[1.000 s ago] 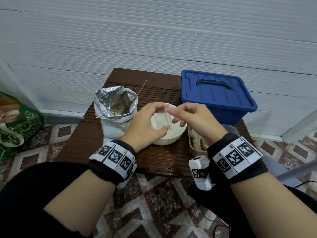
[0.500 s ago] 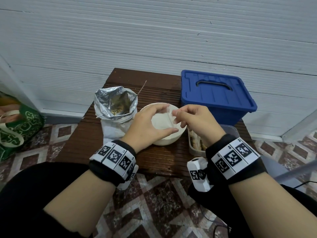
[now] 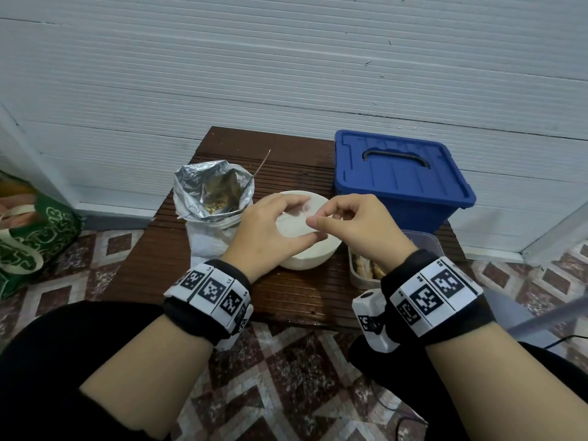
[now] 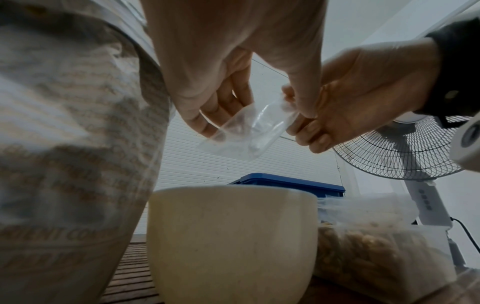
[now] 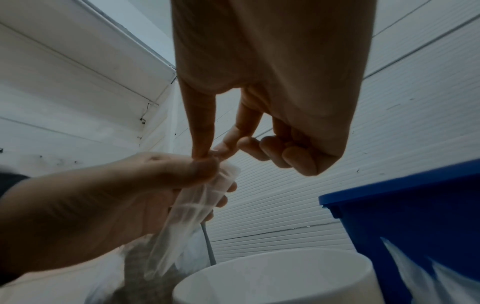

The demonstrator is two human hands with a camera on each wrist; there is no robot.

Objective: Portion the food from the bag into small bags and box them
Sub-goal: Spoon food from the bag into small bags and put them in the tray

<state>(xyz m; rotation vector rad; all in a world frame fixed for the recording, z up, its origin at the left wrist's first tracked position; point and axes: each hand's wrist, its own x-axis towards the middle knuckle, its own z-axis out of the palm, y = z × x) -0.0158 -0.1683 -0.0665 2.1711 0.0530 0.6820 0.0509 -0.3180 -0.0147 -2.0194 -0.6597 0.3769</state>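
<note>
A small clear plastic bag (image 4: 244, 131) (image 5: 192, 214) hangs empty above the white bowl (image 3: 313, 261) (image 4: 231, 242) (image 5: 275, 275). My left hand (image 3: 270, 230) (image 4: 226, 107) (image 5: 109, 197) holds it along one side. My right hand (image 3: 346, 219) (image 4: 319, 115) (image 5: 215, 154) pinches its top edge between thumb and forefinger, the other fingers curled. The open foil food bag (image 3: 213, 192) (image 4: 64, 144) stands left of the bowl with pellets inside. A clear box (image 3: 426, 246) (image 4: 384, 253) holding filled small bags sits right of the bowl.
A blue lidded bin (image 3: 397, 176) (image 5: 415, 226) stands at the back right of the small wooden table (image 3: 178, 259). A thin stick (image 3: 262, 162) pokes from behind the foil bag. A standing fan (image 4: 405, 148) is on the right, a green tote (image 3: 28, 237) on the floor left.
Both hands have shifted slightly toward each other over the bowl, working the small bag's top edge; the right thumb and forefinger now pinch it closer to the left hand.
</note>
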